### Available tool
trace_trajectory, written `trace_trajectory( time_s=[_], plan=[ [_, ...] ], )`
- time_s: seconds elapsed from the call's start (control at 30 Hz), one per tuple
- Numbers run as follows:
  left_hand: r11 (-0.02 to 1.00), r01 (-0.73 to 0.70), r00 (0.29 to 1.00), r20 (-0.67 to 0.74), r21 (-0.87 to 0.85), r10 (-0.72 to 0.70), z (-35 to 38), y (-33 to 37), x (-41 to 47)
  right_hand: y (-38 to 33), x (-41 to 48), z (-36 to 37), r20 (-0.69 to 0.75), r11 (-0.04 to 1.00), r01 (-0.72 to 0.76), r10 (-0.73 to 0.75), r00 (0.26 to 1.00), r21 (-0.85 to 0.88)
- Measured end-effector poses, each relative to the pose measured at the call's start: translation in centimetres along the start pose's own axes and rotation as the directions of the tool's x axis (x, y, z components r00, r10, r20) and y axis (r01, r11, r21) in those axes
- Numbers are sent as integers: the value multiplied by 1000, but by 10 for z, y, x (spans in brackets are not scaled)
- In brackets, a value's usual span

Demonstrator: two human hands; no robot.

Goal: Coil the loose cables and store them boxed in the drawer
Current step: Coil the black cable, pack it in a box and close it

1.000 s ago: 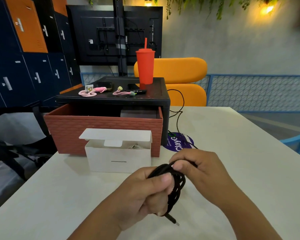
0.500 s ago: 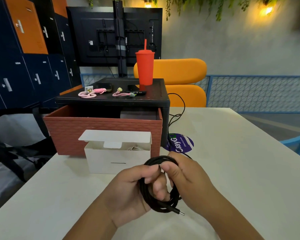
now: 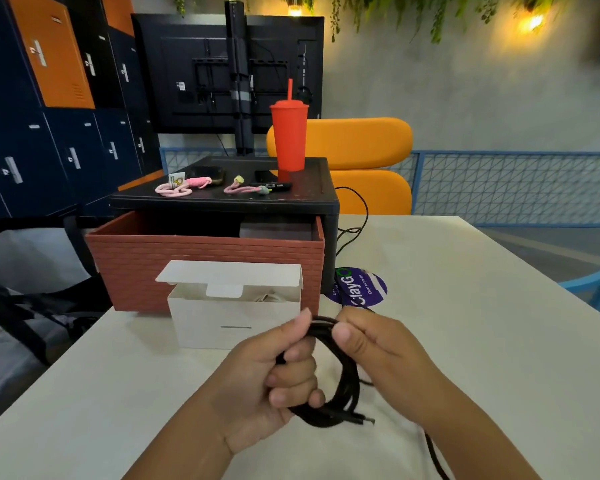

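In the head view, a black cable [image 3: 347, 386] is held above the counter [image 3: 482, 341], just in front of the open white box [image 3: 236, 323], and is seen gathered into several loops. The bundle is gripped by the left hand [image 3: 267, 386], whose fingers [image 3: 291, 375] are curled round its near side. The top of the coil is pinched between the thumb and fingers of the right hand [image 3: 378, 348]. A metal plug [image 3: 366, 419] is seen sticking out at the bottom of the coil, and a loose tail [image 3: 433, 455] runs under the right forearm to the lower edge of the frame. Behind the box, the brick-patterned drawer [image 3: 205, 258] stands pulled open.

The cable is judged to be light, limp and a little springy, so the loops may be expected to spread if released. It is best held across all strands at once, at one side of the coil, rather than by the plug. The box flap is raised, so entry from above is allowed.
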State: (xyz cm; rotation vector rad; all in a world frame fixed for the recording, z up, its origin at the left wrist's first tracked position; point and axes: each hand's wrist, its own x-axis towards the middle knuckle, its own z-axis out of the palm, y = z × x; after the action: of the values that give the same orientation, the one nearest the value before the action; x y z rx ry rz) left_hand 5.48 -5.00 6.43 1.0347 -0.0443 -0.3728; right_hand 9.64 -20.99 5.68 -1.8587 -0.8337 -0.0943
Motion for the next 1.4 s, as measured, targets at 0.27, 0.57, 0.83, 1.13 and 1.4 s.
trace_trajectory(
  time_s=[0.27, 0.57, 0.83, 1.13, 1.4],
  plan=[
    [972, -177, 981, -104, -157, 161, -5, 9, 0, 25, 1, -28, -237, 933, -66, -21, 971, -353],
    [975, -183, 977, -130, -126, 167, -2, 7, 0, 49, 2, -53, -382, 695, -360, 131, 915, -623],
    [986, -145, 986, -91, -82, 138, 0, 0, 3, 51, 3, -53, -629, 693, -417, -68, 775, -589],
    [980, -169, 982, -106, -100, 159, -4, 3, 2, 61, 7, -49, -447, 686, -331, 10, 894, -648],
    [849, -286, 917, 130, -444, 377, -26, 7, 6, 37, 3, -34, -203, 863, -293, 227, 953, -412]
  ],
)
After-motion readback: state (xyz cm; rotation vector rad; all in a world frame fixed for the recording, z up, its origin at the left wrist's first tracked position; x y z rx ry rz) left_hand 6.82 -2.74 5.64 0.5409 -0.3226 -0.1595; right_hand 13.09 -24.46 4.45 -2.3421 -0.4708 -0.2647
